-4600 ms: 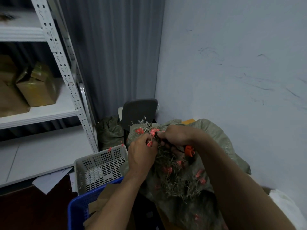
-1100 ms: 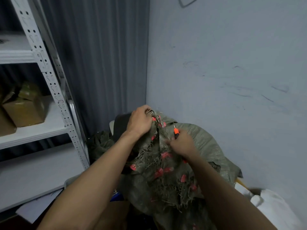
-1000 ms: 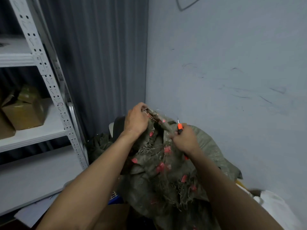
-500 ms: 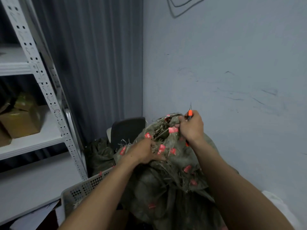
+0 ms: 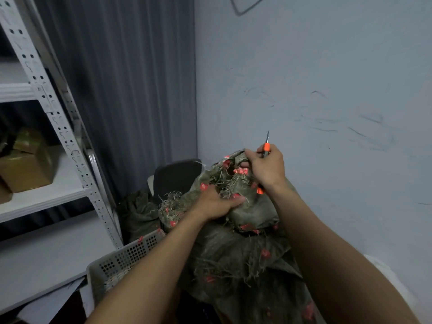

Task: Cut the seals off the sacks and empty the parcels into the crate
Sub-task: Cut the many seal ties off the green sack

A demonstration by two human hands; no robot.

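the step in hand looked like the seal-cutting, not the emptying. the green woven sack [image 5: 245,253] stood bunched up against the wall, just right of the grey perforated crate [image 5: 121,258], and its frayed mouth was gathered high. red seals [image 5: 240,171] showed all over the fabric, one lying right at the gathered top.

the right hand [image 5: 266,169] was curled round an orange-handled cutter [image 5: 267,146] with the thin blade pointing up and away from the cloth, and the same fingers seemed to hook the top edge of the sack. the left hand [image 5: 217,203] lay lower on the bunched fabric, fingers fairly straight and pressing it down; whether it pinched a fold underneath could not be told.

no parcels were in sight, so the sack probably remained closed or at least untipped. what lay inside the crate could not be made out.

the next move would likely call for turning the blade back down to a seal while the left hand held the cloth taut, keeping those pressing fingers out of the cutting line. once the mouth was free, the sack would need lifting and tipping leftward over the crate's rim, which it already leaned near.
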